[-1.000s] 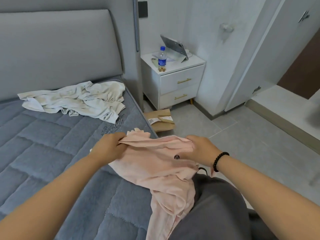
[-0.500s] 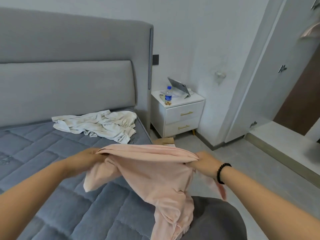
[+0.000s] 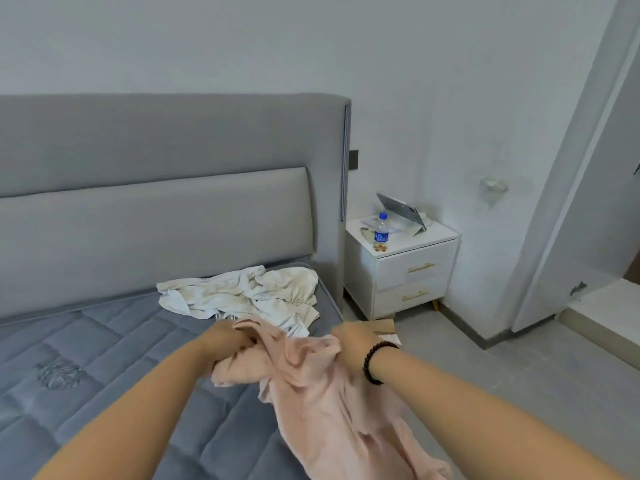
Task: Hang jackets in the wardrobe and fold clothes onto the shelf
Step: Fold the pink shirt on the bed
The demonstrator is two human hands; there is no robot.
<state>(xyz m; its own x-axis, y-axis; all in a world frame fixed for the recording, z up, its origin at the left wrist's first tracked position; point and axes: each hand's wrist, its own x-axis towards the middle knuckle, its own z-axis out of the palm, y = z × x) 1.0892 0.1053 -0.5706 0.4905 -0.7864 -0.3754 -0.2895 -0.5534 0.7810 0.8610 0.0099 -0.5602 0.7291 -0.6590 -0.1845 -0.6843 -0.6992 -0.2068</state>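
A pale pink garment (image 3: 325,403) hangs bunched between my two hands over the edge of the bed. My left hand (image 3: 225,339) grips its upper left part. My right hand (image 3: 353,341), with a black bead bracelet on the wrist, grips the upper right part. The rest of the pink cloth drapes down toward the lower right. A crumpled off-white garment (image 3: 242,294) lies on the blue-grey quilted mattress (image 3: 104,358) just beyond my hands, near the headboard.
A grey padded headboard (image 3: 156,216) stands behind the bed. To the right is a white nightstand (image 3: 408,271) with a water bottle (image 3: 381,232) and a propped tablet (image 3: 401,211). A cardboard box (image 3: 382,326) lies on the grey tiled floor. A white door frame (image 3: 554,220) stands at the right.
My hands have come closer together, so the pink garment is now bunched instead of stretched wide. The view has tilted upward, showing more wall and headboard.
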